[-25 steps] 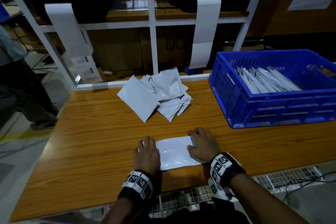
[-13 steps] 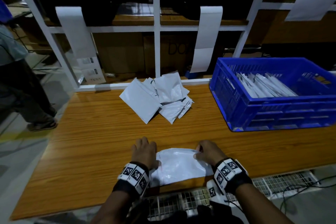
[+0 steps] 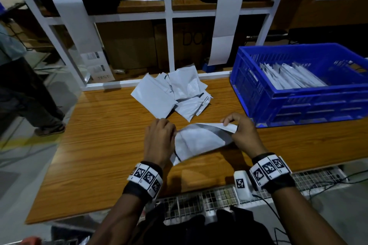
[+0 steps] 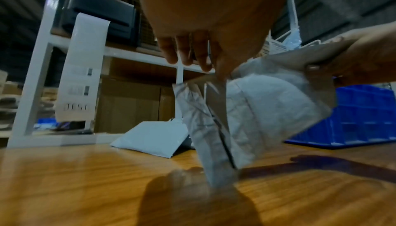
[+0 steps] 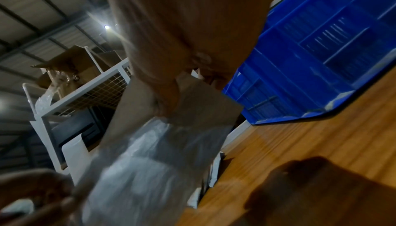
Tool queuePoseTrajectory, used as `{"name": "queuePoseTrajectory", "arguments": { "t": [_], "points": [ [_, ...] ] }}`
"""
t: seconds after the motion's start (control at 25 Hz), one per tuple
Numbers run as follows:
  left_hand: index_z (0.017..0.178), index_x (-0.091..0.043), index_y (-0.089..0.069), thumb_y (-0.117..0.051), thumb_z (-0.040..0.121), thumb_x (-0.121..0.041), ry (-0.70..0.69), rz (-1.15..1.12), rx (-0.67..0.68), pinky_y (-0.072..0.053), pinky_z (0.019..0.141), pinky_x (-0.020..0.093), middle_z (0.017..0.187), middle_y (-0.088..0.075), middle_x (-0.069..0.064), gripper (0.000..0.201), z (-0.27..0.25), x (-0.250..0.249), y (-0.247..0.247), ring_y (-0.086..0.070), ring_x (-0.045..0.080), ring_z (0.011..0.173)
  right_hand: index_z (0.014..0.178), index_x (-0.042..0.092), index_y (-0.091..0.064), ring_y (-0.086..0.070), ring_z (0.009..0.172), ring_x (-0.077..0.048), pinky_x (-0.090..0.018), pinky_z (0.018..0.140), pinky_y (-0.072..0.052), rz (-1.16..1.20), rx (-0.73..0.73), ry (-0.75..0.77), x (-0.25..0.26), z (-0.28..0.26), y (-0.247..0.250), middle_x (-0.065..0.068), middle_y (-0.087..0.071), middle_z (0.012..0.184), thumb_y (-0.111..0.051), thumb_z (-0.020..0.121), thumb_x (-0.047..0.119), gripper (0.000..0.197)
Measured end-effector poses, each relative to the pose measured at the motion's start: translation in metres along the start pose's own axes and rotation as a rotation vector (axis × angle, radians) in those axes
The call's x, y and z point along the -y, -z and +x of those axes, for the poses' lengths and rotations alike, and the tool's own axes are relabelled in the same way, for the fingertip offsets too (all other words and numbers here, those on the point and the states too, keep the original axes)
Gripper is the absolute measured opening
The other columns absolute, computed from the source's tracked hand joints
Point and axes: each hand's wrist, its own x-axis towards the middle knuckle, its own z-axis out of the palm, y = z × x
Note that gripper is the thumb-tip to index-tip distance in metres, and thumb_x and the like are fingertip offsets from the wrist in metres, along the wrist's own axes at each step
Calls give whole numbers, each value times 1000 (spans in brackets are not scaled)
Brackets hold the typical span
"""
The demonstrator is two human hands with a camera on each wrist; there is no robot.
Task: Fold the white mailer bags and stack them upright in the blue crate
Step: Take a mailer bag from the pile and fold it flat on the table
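Above the table (image 3: 99,135), the mailer bag (image 3: 201,141), now lifted.

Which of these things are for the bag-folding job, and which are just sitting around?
For the job:
- mailer bag, held up by the left hand and right hand
- pile of unfolded bags on the table
- blue crate with folded bags standing inside

Just around:
- hanging label strips
- cardboard boxes
- white shelf frame
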Motion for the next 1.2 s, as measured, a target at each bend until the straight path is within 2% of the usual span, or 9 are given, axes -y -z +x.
{"name": "queuePoseTrajectory", "arguments": {
  "t": [0.16,0.24,0.36,0.48,0.64,0.76,0.96,1.12,1.2],
  "points": [
    [90,-16,-62,-59,85,-19,-192,38,-90,-36,79,39,103,-62,3,7,-15,-3,6,-54,27,105,73,31,-64,-61,96,-12,-27,84,-51,-113,-1,75,-31,-19,-4,8,-70,92,-57,57,-11,46],
    [84,-20,-60,-53,83,-24,-285,47,134,-36,81,38,98,-63,-2,8,-32,2,-5,-56,24,102,67,38,-65,-66,91,-16,-39,83,-55,-234,168,23,-57,-33,-7,12,-71,87,-54,58,-7,46],
    [69,-28,-49,-57,73,-20,-263,7,454,-35,73,33,84,-61,-9,12,-53,16,-24,-59,19,89,68,36,-71,-67,101,-13,-39,86,-55,-349,374,-152,-71,-54,-7,10,-72,97,-63,63,-16,53],
    [75,-28,-52,-53,77,-24,-211,-55,564,-37,71,33,86,-64,-8,4,-57,19,-32,-63,20,83,78,24,-75,-68,93,-16,-42,78,-57,-309,386,-272,-62,-58,-7,1,-73,95,-66,68,-19,45],
    [95,-24,-63,-46,95,-33,-96,-6,386,-33,69,34,90,-69,-4,19,-44,5,-45,-61,22,86,91,28,-72,-63,99,-16,-42,83,-54,-373,212,-97,-51,-50,-31,7,-70,101,-54,88,-1,35],
    [122,-15,-59,-47,96,-27,-72,-162,246,-45,78,41,112,-64,7,32,-40,-5,-65,-57,28,99,113,21,-68,-56,115,-19,-42,95,-48,-370,123,66,-48,-53,-66,4,-66,121,-52,93,11,27],
    [143,-6,-53,-31,103,-28,76,-95,364,-43,107,58,147,-49,25,51,-62,-13,-100,-46,43,136,150,27,-39,-29,148,-22,-46,113,-31,-587,146,-71,-50,-56,-110,0,-35,160,-29,101,34,51],
    [158,-20,-30,-9,105,-32,38,3,424,-23,119,56,163,-23,20,58,-68,-12,-104,-21,39,151,157,36,-20,-8,154,-20,-45,122,-13,-733,195,-98,-48,-61,-119,5,-13,167,-9,102,44,57],
    [157,-26,-33,-16,104,-35,77,13,429,-23,120,53,163,-25,17,56,-67,-14,-103,-24,37,150,158,36,-20,-6,155,-21,-47,123,-9,-763,207,-98,-52,-61,-119,4,-10,167,-8,101,46,59]
  ]
}}
